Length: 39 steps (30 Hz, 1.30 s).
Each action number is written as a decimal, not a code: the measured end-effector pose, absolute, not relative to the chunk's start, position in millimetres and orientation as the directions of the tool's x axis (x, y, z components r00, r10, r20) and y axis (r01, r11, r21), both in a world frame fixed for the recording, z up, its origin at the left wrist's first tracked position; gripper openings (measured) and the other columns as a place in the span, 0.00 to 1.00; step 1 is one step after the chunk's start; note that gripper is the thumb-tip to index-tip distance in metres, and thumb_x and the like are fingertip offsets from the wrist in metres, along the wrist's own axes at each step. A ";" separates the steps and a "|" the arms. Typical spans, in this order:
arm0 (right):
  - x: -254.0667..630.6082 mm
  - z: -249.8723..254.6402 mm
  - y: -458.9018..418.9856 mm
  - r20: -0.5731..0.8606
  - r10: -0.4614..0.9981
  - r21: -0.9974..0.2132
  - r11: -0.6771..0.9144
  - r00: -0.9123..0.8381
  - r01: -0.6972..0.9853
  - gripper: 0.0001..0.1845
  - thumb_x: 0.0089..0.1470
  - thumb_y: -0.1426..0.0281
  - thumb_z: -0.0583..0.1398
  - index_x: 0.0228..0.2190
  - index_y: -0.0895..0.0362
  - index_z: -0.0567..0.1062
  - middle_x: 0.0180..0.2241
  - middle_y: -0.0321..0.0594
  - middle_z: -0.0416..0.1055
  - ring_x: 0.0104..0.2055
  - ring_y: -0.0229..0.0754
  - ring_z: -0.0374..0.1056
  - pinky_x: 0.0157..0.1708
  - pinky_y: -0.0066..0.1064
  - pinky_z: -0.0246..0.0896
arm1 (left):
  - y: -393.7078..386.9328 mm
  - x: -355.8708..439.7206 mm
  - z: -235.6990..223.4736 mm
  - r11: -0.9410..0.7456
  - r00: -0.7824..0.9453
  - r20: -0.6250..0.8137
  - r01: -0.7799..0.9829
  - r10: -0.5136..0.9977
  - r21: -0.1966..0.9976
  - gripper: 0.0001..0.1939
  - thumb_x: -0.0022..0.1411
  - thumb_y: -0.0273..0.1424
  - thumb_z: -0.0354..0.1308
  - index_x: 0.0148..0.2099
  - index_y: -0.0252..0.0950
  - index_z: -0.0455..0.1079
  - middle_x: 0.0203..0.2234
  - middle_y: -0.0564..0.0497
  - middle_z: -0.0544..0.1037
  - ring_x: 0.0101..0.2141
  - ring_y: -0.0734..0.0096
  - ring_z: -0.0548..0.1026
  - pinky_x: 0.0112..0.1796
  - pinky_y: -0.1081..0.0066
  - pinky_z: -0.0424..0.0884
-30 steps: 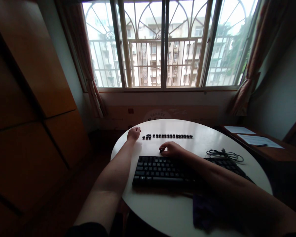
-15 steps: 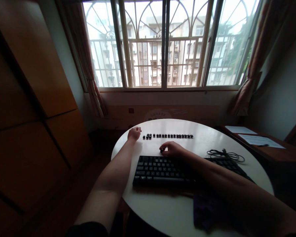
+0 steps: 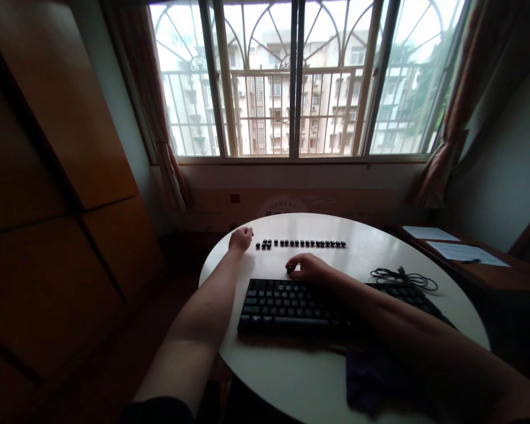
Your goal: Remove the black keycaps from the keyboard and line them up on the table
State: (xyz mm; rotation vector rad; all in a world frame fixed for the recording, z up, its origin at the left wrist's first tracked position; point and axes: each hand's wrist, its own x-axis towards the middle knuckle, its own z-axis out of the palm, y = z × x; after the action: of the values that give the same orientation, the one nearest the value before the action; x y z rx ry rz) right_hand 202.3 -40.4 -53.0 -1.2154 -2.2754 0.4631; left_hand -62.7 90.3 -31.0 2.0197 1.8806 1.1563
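Note:
My right hand (image 3: 308, 267) is pinched on a small dark keycap (image 3: 290, 269), just above the far edge of a black keyboard (image 3: 287, 303). The right forearm covers much of the keyboard's right part. Beyond that hand, several black keycaps (image 3: 309, 243) stand in a long row, with a small cluster of keycaps (image 3: 266, 244) at its left end. At the table's far left, my left hand (image 3: 241, 239) rests closed beside the cluster; whatever its fingers may hold is hidden.
A white round table (image 3: 287, 365) carries everything. A coiled black cable (image 3: 404, 278) lies behind the keyboard's right end, and a dark purple cloth (image 3: 366, 383) lies in front. To the right, papers (image 3: 468, 253) and a pen (image 3: 470, 261) lie on a brown surface.

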 end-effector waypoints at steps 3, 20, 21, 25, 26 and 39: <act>202.1 -52.3 -41.0 0.278 0.841 -0.520 0.537 -0.464 0.663 0.16 0.44 0.72 0.65 0.38 0.54 0.82 0.35 0.37 0.80 0.32 0.40 0.72 0.33 0.27 0.62 | 91.3 -62.8 -31.7 -0.204 -0.080 0.424 0.787 0.902 0.582 0.19 0.65 0.38 0.47 0.32 0.37 0.76 0.26 0.49 0.80 0.31 0.65 0.75 0.33 0.71 0.64; 201.2 -51.2 -43.4 0.269 0.853 -0.519 0.519 -0.447 0.679 0.16 0.44 0.71 0.64 0.39 0.53 0.82 0.36 0.37 0.80 0.33 0.40 0.72 0.33 0.27 0.62 | 92.7 -62.7 -32.7 -0.208 -0.069 0.419 0.788 0.906 0.579 0.18 0.64 0.37 0.48 0.32 0.37 0.76 0.25 0.49 0.79 0.31 0.66 0.75 0.32 0.71 0.63; 201.2 -51.8 -43.1 0.270 0.853 -0.518 0.519 -0.446 0.680 0.17 0.44 0.71 0.64 0.39 0.54 0.82 0.36 0.37 0.80 0.33 0.41 0.72 0.34 0.27 0.62 | 92.6 -62.6 -32.7 -0.208 -0.069 0.418 0.788 0.906 0.579 0.18 0.64 0.37 0.48 0.32 0.37 0.76 0.25 0.49 0.79 0.31 0.66 0.75 0.32 0.71 0.63; 201.0 -52.5 -43.0 0.273 0.854 -0.518 0.519 -0.444 0.680 0.17 0.45 0.70 0.64 0.39 0.54 0.82 0.36 0.37 0.80 0.33 0.40 0.72 0.33 0.27 0.62 | 92.1 -62.5 -33.0 -0.211 -0.063 0.417 0.788 0.907 0.578 0.18 0.64 0.38 0.48 0.31 0.37 0.76 0.25 0.49 0.79 0.31 0.66 0.75 0.32 0.71 0.63; 200.9 -52.3 -43.3 0.273 0.854 -0.519 0.519 -0.443 0.680 0.16 0.45 0.70 0.64 0.39 0.54 0.82 0.36 0.36 0.80 0.32 0.40 0.72 0.33 0.27 0.62 | 91.9 -62.5 -33.0 -0.211 -0.063 0.417 0.788 0.907 0.578 0.18 0.64 0.38 0.48 0.31 0.37 0.75 0.25 0.49 0.79 0.31 0.66 0.75 0.32 0.71 0.63; 200.5 -49.8 -45.2 0.262 0.862 -0.524 0.505 -0.435 0.686 0.16 0.45 0.71 0.64 0.39 0.53 0.82 0.36 0.36 0.80 0.33 0.40 0.72 0.34 0.27 0.63 | 87.4 -61.5 -30.2 -0.211 -0.058 0.411 0.789 0.910 0.577 0.18 0.64 0.37 0.48 0.31 0.37 0.75 0.25 0.49 0.79 0.32 0.66 0.76 0.32 0.71 0.63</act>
State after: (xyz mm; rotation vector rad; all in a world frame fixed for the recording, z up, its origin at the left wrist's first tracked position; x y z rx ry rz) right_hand 200.5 -45.2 -49.8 -1.2671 -2.2519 0.4686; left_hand -61.5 87.4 -30.2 2.0384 1.8629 1.1212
